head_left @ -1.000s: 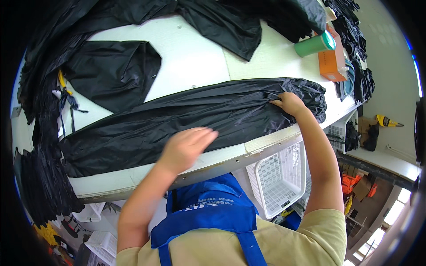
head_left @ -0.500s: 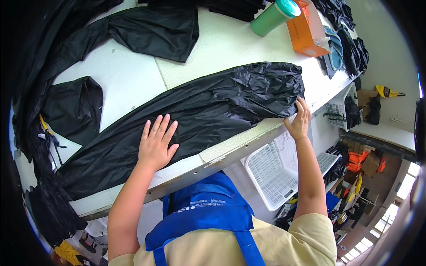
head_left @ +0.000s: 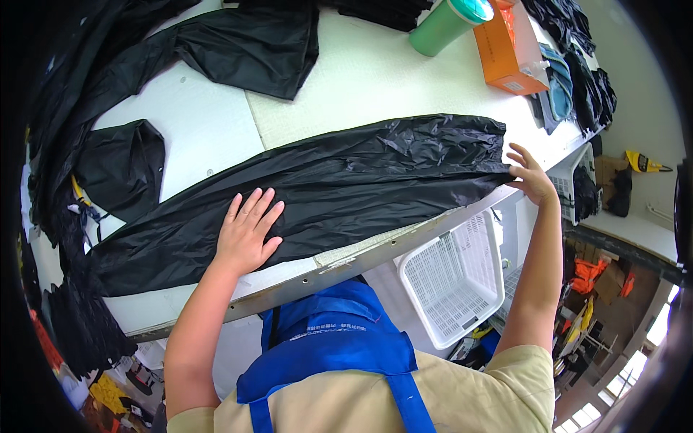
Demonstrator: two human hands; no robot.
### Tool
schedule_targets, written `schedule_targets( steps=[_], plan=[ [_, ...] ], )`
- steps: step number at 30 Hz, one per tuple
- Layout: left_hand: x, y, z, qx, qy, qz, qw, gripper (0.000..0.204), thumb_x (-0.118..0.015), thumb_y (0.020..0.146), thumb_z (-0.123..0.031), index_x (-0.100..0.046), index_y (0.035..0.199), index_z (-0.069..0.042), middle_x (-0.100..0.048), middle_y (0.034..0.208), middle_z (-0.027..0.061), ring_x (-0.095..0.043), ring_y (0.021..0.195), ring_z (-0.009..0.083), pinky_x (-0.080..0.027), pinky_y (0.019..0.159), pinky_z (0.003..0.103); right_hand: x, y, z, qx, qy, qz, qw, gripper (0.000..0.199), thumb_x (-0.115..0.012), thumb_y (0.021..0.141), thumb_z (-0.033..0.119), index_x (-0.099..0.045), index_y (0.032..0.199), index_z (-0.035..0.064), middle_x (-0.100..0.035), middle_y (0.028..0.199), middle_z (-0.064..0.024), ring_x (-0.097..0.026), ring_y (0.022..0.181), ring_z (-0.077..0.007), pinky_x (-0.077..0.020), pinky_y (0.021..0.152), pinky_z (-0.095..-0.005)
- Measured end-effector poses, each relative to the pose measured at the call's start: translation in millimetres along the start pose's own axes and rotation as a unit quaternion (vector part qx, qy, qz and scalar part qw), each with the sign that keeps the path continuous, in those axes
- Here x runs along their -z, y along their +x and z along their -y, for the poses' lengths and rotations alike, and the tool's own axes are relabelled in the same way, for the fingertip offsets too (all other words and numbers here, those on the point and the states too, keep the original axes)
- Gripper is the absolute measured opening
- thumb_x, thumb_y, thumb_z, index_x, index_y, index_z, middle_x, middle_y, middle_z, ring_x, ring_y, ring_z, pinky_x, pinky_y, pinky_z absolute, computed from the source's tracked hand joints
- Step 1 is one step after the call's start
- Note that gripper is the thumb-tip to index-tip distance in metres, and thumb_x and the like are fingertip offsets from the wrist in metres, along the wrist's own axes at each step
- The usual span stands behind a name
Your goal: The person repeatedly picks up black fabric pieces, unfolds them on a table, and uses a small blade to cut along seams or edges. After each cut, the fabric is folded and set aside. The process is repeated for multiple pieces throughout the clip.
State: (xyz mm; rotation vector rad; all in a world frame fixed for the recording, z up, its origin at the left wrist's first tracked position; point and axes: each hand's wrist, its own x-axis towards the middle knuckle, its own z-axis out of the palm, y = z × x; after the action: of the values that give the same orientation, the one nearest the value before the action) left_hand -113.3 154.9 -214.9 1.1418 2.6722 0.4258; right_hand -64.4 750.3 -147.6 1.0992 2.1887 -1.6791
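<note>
A long, shiny black garment (head_left: 325, 173) with a gathered, elastic-looking end lies along the near side of the white table (head_left: 209, 133). It looks like a leg or sleeve; I cannot tell which. My left hand (head_left: 247, 229) rests flat on its middle, fingers spread. At the gathered end, my right hand (head_left: 533, 177) pinches the near corner between thumb and forefinger, its other fingers raised. Beyond, another black garment piece (head_left: 245, 47) is spread out, and a smaller black flap (head_left: 123, 169) lies on the left.
A green tumbler (head_left: 447, 32) and an orange box (head_left: 502, 58) stand at the far right, beside folded blue cloth (head_left: 559, 86). Black garments (head_left: 79, 325) hang over the left edge. Below the table's front edge sits a white plastic basket (head_left: 455, 281); another basket (head_left: 570, 177) is further right.
My right hand has moved right, drawing the garment's near corner outward; the gathered end now lies straighter and its near edge smoother. My left hand stays flat on the fabric, slightly further left.
</note>
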Motion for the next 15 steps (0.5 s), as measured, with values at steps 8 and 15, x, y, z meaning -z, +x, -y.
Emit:
schedule_targets(
  steps=[8, 15],
  plan=[
    [-11, 35, -55, 0.209, 0.058, -0.076, 0.973, 0.060, -0.065, 0.086, -0.035, -0.045, 0.141, -0.026, -0.042, 0.133, 0.0065, -0.039, 0.118, 0.0339, -0.036, 0.091, 0.051, -19, -15, 16, -0.129, 0.223, -0.039, 0.966, 0.035, -0.059, 0.093, 0.032, -0.060, 0.116, 0.0058, -0.066, 0.110, -0.0102, -0.064, 0.095, -0.0269, -0.0539, 0.075, -0.0428],
    [-21, 24, -72, 0.190, 0.058, -0.043, 0.979, 0.067, -0.062, 0.085, -0.029, -0.037, 0.145, -0.011, -0.030, 0.149, 0.0076, -0.033, 0.127, 0.0314, -0.024, 0.099, 0.057, -89, -190, 167, 0.190, 0.537, 0.307, 0.763, 0.050, -0.060, 0.090, 0.029, -0.051, 0.129, -0.0008, -0.059, 0.124, -0.0191, -0.058, 0.112, -0.0351, -0.0457, 0.097, -0.0492]
  ],
)
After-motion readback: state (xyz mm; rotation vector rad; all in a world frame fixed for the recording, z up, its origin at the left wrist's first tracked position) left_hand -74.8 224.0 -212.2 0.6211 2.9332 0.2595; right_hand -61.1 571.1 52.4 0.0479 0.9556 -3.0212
